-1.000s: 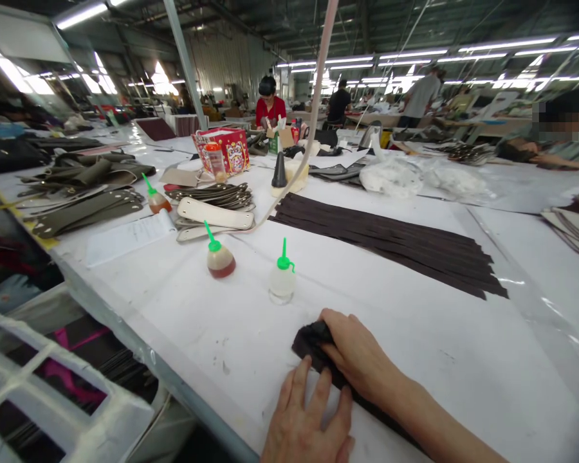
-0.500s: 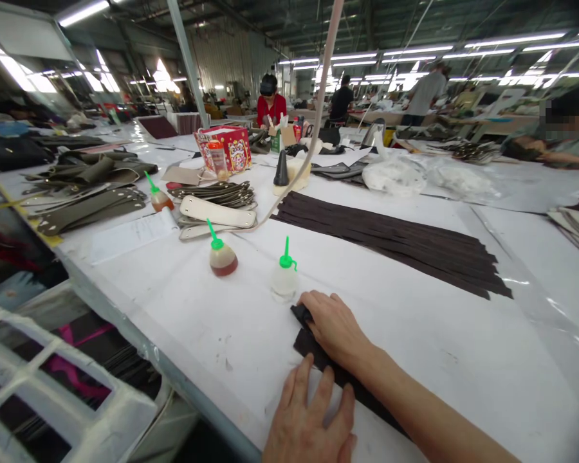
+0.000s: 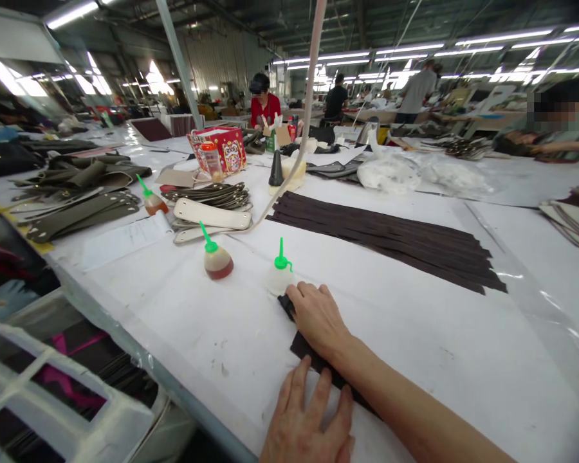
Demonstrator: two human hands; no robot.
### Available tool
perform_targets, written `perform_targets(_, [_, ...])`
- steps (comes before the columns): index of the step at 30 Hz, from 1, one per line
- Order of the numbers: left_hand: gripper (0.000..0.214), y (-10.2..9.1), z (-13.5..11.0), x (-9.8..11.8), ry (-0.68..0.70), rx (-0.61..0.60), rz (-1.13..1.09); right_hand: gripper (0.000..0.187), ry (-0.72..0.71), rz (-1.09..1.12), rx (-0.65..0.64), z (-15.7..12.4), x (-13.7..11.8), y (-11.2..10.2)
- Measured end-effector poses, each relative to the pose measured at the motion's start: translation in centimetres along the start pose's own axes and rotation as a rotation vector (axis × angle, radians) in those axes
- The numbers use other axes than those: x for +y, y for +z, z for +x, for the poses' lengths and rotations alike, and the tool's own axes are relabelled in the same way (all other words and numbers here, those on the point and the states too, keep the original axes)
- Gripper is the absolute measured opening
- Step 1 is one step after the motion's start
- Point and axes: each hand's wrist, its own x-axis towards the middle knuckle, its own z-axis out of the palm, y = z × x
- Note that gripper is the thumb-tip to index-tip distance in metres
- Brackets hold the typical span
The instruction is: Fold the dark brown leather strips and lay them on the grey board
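A dark strip (image 3: 305,348) lies on the white table in front of me, running toward the lower right under my right forearm. My left hand (image 3: 309,415) rests flat with spread fingers, its fingertips at the strip's near edge. Beyond the strip's end, my right hand (image 3: 316,315) is closed on a small black piece (image 3: 284,307), whose kind I cannot make out; my palm hides most of it. Right behind that hand stands a squeeze bottle with a green nozzle (image 3: 280,276) and clear or whitish contents. Farther left is another green-nozzled squeeze bottle (image 3: 219,262) holding reddish-brown liquid.
Dark brown strips (image 3: 386,238) lie in a row beyond my hands. Pale straps (image 3: 212,215), a third squeeze bottle (image 3: 153,200), a red patterned box (image 3: 229,151) and a black cone (image 3: 276,170) stand farther back. A white plastic crate (image 3: 101,411) is below the table's left edge. Co-workers sit beyond.
My right hand has slid away from me and a little left with the black piece, widening the gap from the strip's end. My left hand stays nearly in place; the view shifts slightly.
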Motion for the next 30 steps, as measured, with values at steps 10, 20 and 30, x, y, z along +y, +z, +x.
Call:
perform_targets(10, [0.039, -0.5, -0.3, 0.0, 0.008, -0.084, 0.016, 0.008, -0.063, 0.190, -0.140, -5.1, 1.9, -1.6])
perform_targets(20, [0.046, -1.2, -0.7, -0.7, 0.108, -0.211, 0.061, 0.007, 0.066, 0.114, -0.054, -6.4, 4.3, -3.4])
perform_targets(30, [0.047, -1.7, -0.1, -0.8, 0.165, -0.213, 0.104, 0.014, 0.151, -0.177, 0.060, -10.3, 5.6, -2.9])
